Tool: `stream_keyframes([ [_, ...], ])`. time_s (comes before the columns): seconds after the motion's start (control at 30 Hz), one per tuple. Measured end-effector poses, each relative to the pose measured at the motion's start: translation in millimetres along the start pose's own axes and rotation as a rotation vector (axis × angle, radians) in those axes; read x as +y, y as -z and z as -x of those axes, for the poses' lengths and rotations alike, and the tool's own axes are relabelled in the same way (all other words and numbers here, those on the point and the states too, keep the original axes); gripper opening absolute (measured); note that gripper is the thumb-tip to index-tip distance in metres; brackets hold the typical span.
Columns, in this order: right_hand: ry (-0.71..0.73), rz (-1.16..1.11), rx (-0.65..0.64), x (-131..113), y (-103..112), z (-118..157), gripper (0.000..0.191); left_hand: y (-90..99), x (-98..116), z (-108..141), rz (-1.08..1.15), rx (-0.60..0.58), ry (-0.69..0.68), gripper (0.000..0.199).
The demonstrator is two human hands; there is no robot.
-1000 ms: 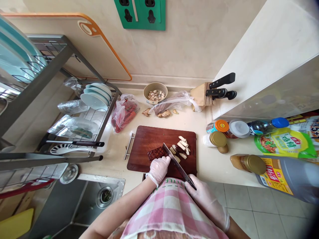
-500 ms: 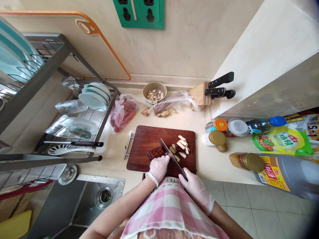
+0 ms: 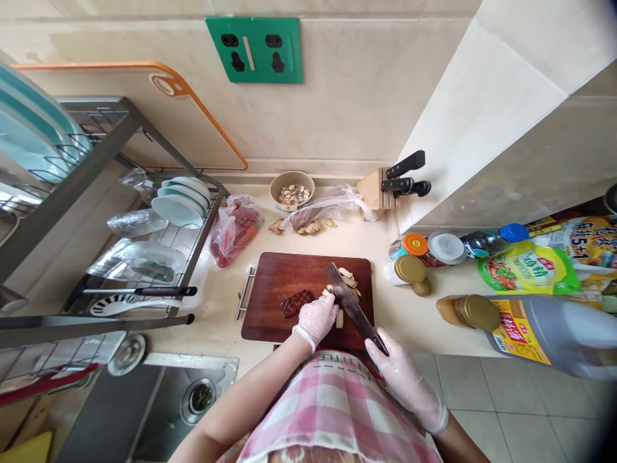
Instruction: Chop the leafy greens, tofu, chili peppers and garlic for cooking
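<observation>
My right hand (image 3: 402, 366), in a clear glove, is closed round the black handle of a kitchen knife (image 3: 354, 307). The broad blade slants across the right part of the brown cutting board (image 3: 270, 283), covering some of the pale slices (image 3: 348, 278). My left hand (image 3: 317, 319), also gloved, has its fingers bunched against the blade's left side; a pale slice (image 3: 328, 291) shows at the fingertips. One loose slice (image 3: 340, 319) lies just right of them. To the left, a dark, scored block of food (image 3: 295, 303) rests on the board, apart from my fingers.
Behind the board are a basket of garlic cloves (image 3: 292, 175), ginger (image 3: 309, 228), a plastic bag of red food (image 3: 234, 229) and a knife block (image 3: 376, 190). A dish rack (image 3: 186, 270) and sink (image 3: 159, 360) lie left. Jars (image 3: 409, 270) and a large jug (image 3: 544, 334) line the right.
My left hand has come off the dark block and moved right to the slices. The knife has shifted right, away from the block, over the slices. The camera view has tilted up slightly.
</observation>
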State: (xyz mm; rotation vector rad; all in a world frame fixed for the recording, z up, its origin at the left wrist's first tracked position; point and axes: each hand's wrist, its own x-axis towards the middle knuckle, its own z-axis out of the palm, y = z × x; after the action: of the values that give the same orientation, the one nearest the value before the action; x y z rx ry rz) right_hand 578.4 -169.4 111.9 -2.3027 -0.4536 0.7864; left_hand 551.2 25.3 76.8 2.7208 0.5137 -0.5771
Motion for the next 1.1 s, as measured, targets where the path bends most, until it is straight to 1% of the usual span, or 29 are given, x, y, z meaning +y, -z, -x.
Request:
stream_keyframes([
  [0.07, 0.033, 0.028, 0.013, 7, 5, 3, 0.037, 7.8, -13, -2, 0.092, 0.013, 0.004, 0.026],
  [0.1, 0.053, 0.051, 0.025, 11, 7, 5, 0.037, 15.3, -22, -2, 0.148, 0.039, 0.015, 0.025],
  [0.17, 0.094, 0.102, 0.059, 19, 11, 10, 0.036, 37.1, -42, -4, 0.254, 0.142, 0.046, 0.025],
  [0.23, 0.15, 0.149, 0.066, 26, 13, 13, 0.035, 63.2, -55, -8, 0.324, 0.267, 0.023, 0.025],
  [0.27, 0.182, 0.173, 0.052, 28, 14, 14, 0.035, 75.2, -57, -10, 0.335, 0.302, -0.036, 0.025],
  [0.3, 0.212, 0.203, 0.035, 30, 15, 15, 0.035, 85.1, -55, -12, 0.327, 0.301, -0.133, 0.025],
  [0.33, 0.237, 0.244, 0.022, 31, 15, 15, 0.035, 92.1, -50, -13, 0.303, 0.263, -0.262, 0.026],
  [0.37, 0.258, 0.296, 0.015, 31, 15, 14, 0.036, 95.7, -42, -15, 0.267, 0.195, -0.406, 0.028],
  [0.4, 0.275, 0.358, 0.012, 30, 16, 12, 0.037, 96.0, -33, -17, 0.223, 0.111, -0.539, 0.032],
  [0.43, 0.292, 0.426, 0.011, 28, 16, 11, 0.039, 93.3, -24, -19, 0.183, 0.03, -0.643, 0.036],
  [0.47, 0.312, 0.494, 0.011, 26, 17, 9, 0.041, 88.4, -16, -21, 0.149, -0.031, -0.713, 0.04],
  [0.5, 0.335, 0.557, 0.014, 23, 17, 7, 0.043, 82.3, -9, -25, 0.122, -0.063, -0.752, 0.044],
  [0.57, 0.383, 0.654, 0.026, 16, 18, 4, 0.046, 69.7, -2, -33, 0.084, -0.051, -0.775, 0.044],
  [0.67, 0.428, 0.723, 0.042, 10, 19, 4, 0.047, 57.9, -1, -47, 0.036, -0.015, -0.794, 0.038],
  [0.73, 0.435, 0.727, 0.032, 11, 19, 6, 0.047, 55.7, -3, -55, 0.009, -0.024, -0.781, 0.037],
  [0.8, 0.424, 0.692, 0.005, 16, 19, 11, 0.049, 56.2, -7, -61, -0.007, -0.017, -0.75, 0.038],
  [0.87, 0.397, 0.6, -0.025, 27, 19, 16, 0.048, 58.5, -19, -64, 0.005, 0.035, -0.659, 0.038],
  [0.9, 0.378, 0.531, -0.041, 34, 19, 19, 0.047, 60.0, -27, -64, 0.023, 0.072, -0.582, 0.037],
  [0.97, 0.317, 0.368, -0.061, 48, 19, 24, 0.042, 63.2, -49, -59, 0.062, 0.133, -0.37, 0.032],
  [1.0, 0.273, 0.287, -0.066, 55, 19, 27, 0.038, 64.2, -60, -54, 0.067, 0.129, -0.258, 0.032],
  [1.07, 0.175, 0.146, -0.074, 66, 19, 30, 0.035, 63.8, -78, -40, 0.026, 0.05, -0.089, 0.036],
  [1.1, 0.133, 0.085, -0.082, 69, 20, 31, 0.038, 62.2, -84, -33, -0.016, 0.002, -0.039, 0.039],
])
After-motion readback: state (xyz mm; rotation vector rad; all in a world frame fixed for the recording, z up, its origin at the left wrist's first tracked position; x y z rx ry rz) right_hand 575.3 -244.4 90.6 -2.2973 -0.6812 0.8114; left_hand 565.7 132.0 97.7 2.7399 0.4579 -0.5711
